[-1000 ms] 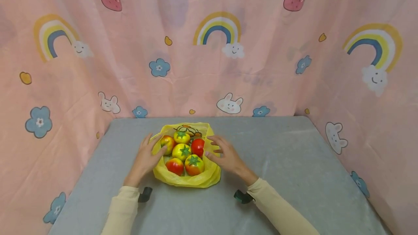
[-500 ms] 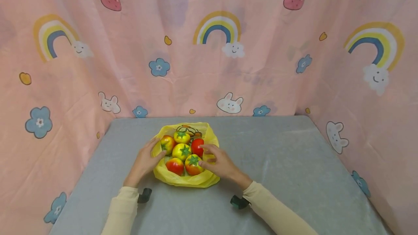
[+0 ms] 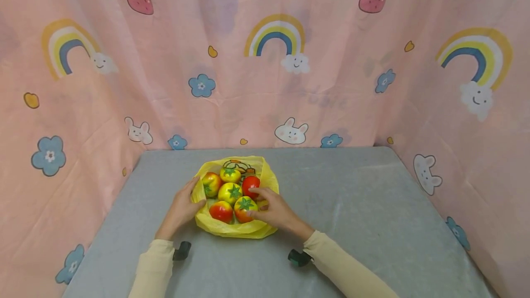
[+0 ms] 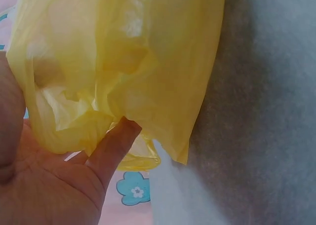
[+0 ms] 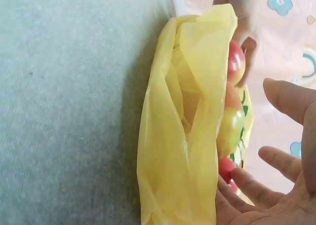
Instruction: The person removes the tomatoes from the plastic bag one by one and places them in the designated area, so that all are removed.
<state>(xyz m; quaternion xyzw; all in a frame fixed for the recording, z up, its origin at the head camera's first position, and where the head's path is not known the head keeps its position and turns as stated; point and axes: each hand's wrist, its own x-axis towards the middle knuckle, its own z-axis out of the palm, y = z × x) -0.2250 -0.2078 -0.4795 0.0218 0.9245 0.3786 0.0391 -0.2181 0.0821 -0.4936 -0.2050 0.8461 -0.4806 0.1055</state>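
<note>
A yellow plastic bag point(image 3: 238, 230) lies on the table with its mouth open upward. In it are several glossy toy-like tomatoes, red and yellow with green star-shaped tops, such as the yellow tomato point(image 3: 230, 193) in the middle. My left hand point(image 3: 182, 206) rests against the bag's left side, its fingers touching the thin plastic in the left wrist view. Over the right rim reaches my right hand point(image 3: 275, 210), fingers spread beside the red tomato point(image 3: 250, 186) and the front-right tomato point(image 3: 245, 209). Whether those fingertips touch them I cannot tell.
A grey cloth-covered table point(image 3: 352, 206) carries the bag left of its middle. Pink curtains point(image 3: 265, 100) printed with rainbows, flowers and rabbits hang at the back and both sides. Dark wrist cameras, such as the right wrist camera point(image 3: 299, 258), sit under each wrist.
My right hand has moved left from the bag's right rim to over the tomatoes. My left hand has drawn back slightly left, its thumb now off the left tomato.
</note>
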